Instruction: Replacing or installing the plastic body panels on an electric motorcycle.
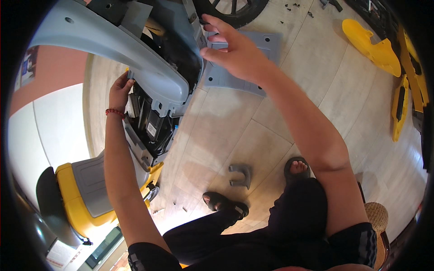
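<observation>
A large grey plastic body panel (153, 77) of a partly dismantled scooter reaches down from the upper left. My left hand (119, 92), with a red bead bracelet at the wrist, pinches the lower left edge of this panel. My right hand (239, 52) is open, its fingers apart, beside the right side of the scooter's body and above a flat grey panel (271, 40) on the floor. Whether its fingertips touch the body I cannot tell. Below the panel, a black compartment (153, 128) with a boxy unit and wires lies exposed.
The yellow and grey scooter seat section (88, 189) stands at the lower left. A black wheel (235, 18) is at the top. Yellow covers (373, 47) lie at the right. A U-shaped grey piece (244, 176) rests between my feet, with small screws (184, 209) scattered nearby.
</observation>
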`<state>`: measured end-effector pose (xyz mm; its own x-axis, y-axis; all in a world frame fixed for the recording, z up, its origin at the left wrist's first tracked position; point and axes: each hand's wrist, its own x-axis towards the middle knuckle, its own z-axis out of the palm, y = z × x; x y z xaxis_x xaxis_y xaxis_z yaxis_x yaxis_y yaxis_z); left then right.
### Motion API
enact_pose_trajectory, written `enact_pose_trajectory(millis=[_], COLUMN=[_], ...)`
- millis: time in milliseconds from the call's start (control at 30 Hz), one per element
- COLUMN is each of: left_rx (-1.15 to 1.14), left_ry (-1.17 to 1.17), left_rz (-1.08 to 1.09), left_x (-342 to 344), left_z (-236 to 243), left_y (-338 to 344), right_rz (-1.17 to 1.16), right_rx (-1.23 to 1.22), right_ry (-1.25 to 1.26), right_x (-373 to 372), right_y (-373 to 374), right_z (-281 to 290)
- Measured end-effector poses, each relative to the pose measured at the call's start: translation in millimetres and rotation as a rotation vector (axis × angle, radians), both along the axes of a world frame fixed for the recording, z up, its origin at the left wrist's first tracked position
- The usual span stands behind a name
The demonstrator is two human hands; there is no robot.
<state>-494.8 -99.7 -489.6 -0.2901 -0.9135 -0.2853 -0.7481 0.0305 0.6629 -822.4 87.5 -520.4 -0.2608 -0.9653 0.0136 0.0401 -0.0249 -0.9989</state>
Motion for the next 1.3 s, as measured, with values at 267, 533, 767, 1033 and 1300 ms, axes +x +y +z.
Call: enact_pose_trajectory(millis=[267,533,767,1033,1300], left_rx=[-0.013,-0.018,-0.006,-0.037,-0.079], left_ry=[-0.007,-0.017,0.055,-0.008,-0.107], left_rz=[0.023,-0.001,0.004,-0.014,-0.009], left_x=[-5.2,-2.2,-0.8,-1.1,10.4], left_z=[2.1,0.0,-1.9,-1.9,-10.2], left_y=[3.3,-2.5,-0.3,-2.3,-6.4], right_rz=[0.185,-0.008,-0.046,-0.371,-0.357], right_rx=[-0.46,-0.496,-0.305,-0.344,-0.325], right_ry=[-0.3,0.082,0.265,0.455,0.344], right_x=[-17.3,3.8,17.8,43.2,51.5], right_y=[-22.0,-28.7,-10.5,-25.6,-19.2], right_z=[63.5,62.9,85.1,87.6,95.7])
